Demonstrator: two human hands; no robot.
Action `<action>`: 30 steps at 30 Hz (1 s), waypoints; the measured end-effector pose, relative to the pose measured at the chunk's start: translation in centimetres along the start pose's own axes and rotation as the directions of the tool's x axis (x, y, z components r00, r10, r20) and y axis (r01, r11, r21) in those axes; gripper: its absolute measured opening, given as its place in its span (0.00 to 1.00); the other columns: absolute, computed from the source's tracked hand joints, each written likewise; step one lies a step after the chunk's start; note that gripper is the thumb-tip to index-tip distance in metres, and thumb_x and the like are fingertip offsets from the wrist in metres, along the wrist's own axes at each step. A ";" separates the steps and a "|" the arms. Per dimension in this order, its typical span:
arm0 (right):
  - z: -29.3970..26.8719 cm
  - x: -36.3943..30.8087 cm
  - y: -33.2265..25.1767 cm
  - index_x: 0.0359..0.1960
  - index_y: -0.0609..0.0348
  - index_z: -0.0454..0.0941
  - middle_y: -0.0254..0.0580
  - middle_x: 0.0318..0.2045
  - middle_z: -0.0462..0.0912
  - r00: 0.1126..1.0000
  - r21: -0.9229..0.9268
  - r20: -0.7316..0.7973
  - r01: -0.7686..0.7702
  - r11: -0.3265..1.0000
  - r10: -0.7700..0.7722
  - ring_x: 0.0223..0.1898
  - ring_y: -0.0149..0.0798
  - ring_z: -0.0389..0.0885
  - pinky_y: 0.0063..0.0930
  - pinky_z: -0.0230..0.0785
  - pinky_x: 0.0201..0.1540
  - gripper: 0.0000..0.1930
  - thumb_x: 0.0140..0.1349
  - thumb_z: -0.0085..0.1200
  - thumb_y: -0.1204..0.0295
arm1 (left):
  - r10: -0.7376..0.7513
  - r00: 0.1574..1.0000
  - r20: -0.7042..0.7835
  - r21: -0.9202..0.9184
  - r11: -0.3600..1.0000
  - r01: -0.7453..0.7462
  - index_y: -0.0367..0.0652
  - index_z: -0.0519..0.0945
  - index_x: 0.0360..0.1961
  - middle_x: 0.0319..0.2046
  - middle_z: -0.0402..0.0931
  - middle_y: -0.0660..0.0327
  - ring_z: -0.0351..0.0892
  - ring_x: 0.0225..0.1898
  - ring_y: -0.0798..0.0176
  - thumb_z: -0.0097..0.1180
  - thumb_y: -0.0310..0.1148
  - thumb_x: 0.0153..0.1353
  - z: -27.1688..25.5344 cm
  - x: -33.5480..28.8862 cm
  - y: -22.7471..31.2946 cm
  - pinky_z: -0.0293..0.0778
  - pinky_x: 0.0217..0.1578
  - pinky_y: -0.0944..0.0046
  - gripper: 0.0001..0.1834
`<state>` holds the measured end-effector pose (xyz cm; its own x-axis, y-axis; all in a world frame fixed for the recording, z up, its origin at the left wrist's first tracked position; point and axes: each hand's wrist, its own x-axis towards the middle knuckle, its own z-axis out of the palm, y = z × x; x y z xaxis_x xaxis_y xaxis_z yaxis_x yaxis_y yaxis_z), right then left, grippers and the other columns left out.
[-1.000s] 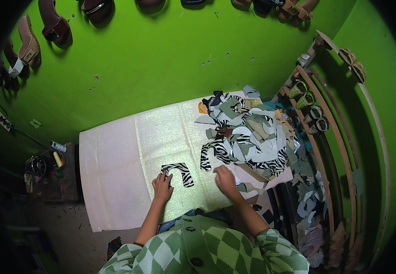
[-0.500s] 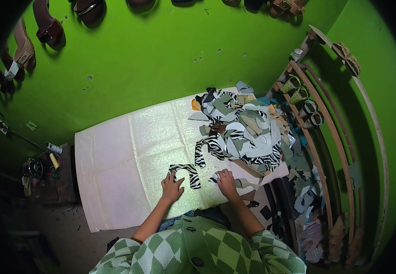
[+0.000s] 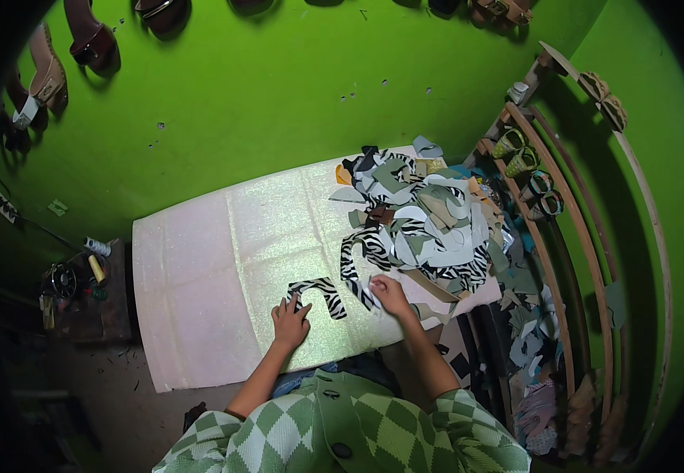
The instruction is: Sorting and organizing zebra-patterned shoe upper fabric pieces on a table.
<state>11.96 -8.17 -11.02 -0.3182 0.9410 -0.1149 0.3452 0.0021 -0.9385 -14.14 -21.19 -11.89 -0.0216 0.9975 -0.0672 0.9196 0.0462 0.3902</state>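
On the pale, shimmering sheet (image 3: 192,299), a curved zebra-print piece (image 3: 328,296) lies flat, bent like a hook. My left hand (image 3: 290,322) rests at its left end, fingers spread and fingertips on the piece's edge. Just right of it, my right hand (image 3: 390,295) is closed, pinching the edge of a small zebra-print strip (image 3: 360,294). The strip's upper end meets or overlaps a larger arched zebra-print scrap (image 3: 349,256); whether they are joined I cannot tell. My right fingertips are partly hidden behind the hand.
A heap of grey, green, white and zebra-print offcuts (image 3: 436,229) covers the right end of the sheet. Beyond it stands a wooden rack (image 3: 563,205) with sandals on it. Thread spools (image 3: 96,247) sit on a dark stand at left. Shoes hang along the green wall (image 3: 263,102).
My right hand has moved slightly up, and the zebra-print strip now lies further up, beside the arched scrap. My left hand stays on the curved piece. The whole view has shifted a little.
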 end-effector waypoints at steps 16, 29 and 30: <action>5.3 12.7 -2.9 0.34 0.61 0.79 0.50 0.32 0.81 0.985 -0.290 -0.160 0.008 0.957 -0.056 0.37 0.46 0.80 0.32 0.70 0.41 0.12 0.51 0.56 0.67 | -0.129 0.991 0.027 -0.085 0.988 0.131 0.57 0.78 0.47 0.60 0.58 0.49 0.54 0.60 0.41 0.51 0.37 0.47 0.4 -0.8 -0.2 0.43 0.59 0.45 0.21; -1.4 19.3 -8.5 0.34 0.64 0.80 0.33 0.23 0.79 0.959 -0.246 -0.100 0.235 0.940 -0.266 0.25 0.24 0.73 0.19 0.66 0.29 0.09 0.53 0.57 0.71 | -0.151 0.988 -0.043 -0.112 0.983 0.145 0.53 0.79 0.43 0.56 0.63 0.49 0.57 0.59 0.46 0.53 0.38 0.49 -1.3 3.5 0.0 0.43 0.58 0.45 0.18; -1.3 19.0 -7.8 0.34 0.64 0.79 0.35 0.25 0.80 0.962 -0.144 -0.048 0.261 0.954 -0.270 0.27 0.25 0.74 0.19 0.67 0.32 0.09 0.53 0.57 0.72 | -0.161 0.983 -0.087 -0.201 0.969 0.141 0.51 0.79 0.43 0.55 0.65 0.50 0.58 0.59 0.49 0.53 0.38 0.49 -1.9 4.6 0.2 0.44 0.57 0.46 0.18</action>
<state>4.36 10.09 -5.50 -0.3573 0.9204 0.1586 0.3739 0.2966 -0.8788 -14.76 -16.45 -10.39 -0.2034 0.9779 -0.0485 0.8096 0.1959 0.5533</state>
